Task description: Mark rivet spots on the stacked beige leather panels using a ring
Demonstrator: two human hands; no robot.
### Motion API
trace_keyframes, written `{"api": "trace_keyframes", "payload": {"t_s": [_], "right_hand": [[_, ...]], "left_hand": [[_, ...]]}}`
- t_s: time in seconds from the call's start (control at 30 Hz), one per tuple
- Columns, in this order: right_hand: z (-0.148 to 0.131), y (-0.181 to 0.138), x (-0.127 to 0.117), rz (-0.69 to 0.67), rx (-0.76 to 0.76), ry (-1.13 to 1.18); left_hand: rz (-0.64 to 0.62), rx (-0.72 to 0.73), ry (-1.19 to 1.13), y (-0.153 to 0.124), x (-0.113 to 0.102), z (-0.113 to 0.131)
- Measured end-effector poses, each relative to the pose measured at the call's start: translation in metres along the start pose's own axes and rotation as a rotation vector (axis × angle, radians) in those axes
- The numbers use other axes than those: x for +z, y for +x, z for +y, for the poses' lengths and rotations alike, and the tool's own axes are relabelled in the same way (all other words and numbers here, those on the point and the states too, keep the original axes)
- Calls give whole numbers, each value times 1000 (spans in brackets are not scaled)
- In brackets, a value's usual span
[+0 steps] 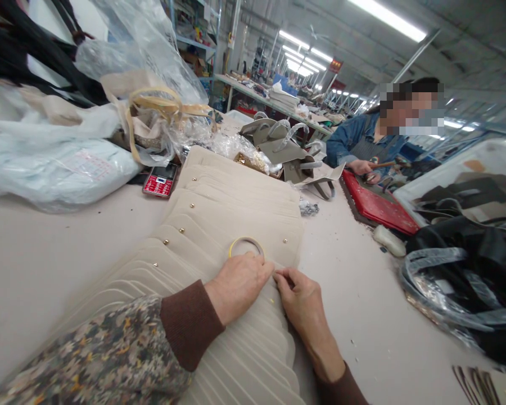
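A long row of overlapping beige leather panels (219, 225) with small brass studs runs down the table toward me. My left hand (238, 284) rests on the panels with fingers curled, its fingertips against a thin yellow tape ring (247, 245). My right hand (299, 301) lies just beside it, thumb and forefinger pinched together on a panel's edge. What the pinch holds is too small to make out.
A red phone (160, 183) lies left of the panels, beside plastic bags (59, 163). Grey handbags (287, 149) stand at the back. A person in a denim jacket (362, 140) works with a hammer over a red mat (377, 205). Black bags (468, 264) fill the right.
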State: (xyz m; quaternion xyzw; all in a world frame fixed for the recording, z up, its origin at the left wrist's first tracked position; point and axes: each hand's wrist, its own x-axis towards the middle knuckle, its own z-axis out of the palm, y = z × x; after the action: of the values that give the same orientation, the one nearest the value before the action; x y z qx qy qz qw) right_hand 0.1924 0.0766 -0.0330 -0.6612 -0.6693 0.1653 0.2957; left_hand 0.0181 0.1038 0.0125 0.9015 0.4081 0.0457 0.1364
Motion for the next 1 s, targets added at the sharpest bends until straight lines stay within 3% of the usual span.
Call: {"api": "trace_keyframes", "payload": {"t_s": [0.1, 0.23, 0.4, 0.63, 0.83, 1.0], "right_hand": [[6, -1, -2, 43, 104, 145], [12, -7, -8, -21, 243, 385], [5, -13, -7, -16, 27, 122], [-4, -3, 4, 49, -12, -39], [-2, -2, -9, -139, -60, -98], [0, 0, -20, -318, -65, -48]], "left_hand": [[40, -1, 12, -1, 0, 0], [4, -3, 21, 1, 1, -1], [-17, -5, -1, 3, 2, -2], [25, 21, -9, 0, 0, -4], [133, 48, -57, -2, -4, -14], [150, 83, -147, -1, -2, -16]]}}
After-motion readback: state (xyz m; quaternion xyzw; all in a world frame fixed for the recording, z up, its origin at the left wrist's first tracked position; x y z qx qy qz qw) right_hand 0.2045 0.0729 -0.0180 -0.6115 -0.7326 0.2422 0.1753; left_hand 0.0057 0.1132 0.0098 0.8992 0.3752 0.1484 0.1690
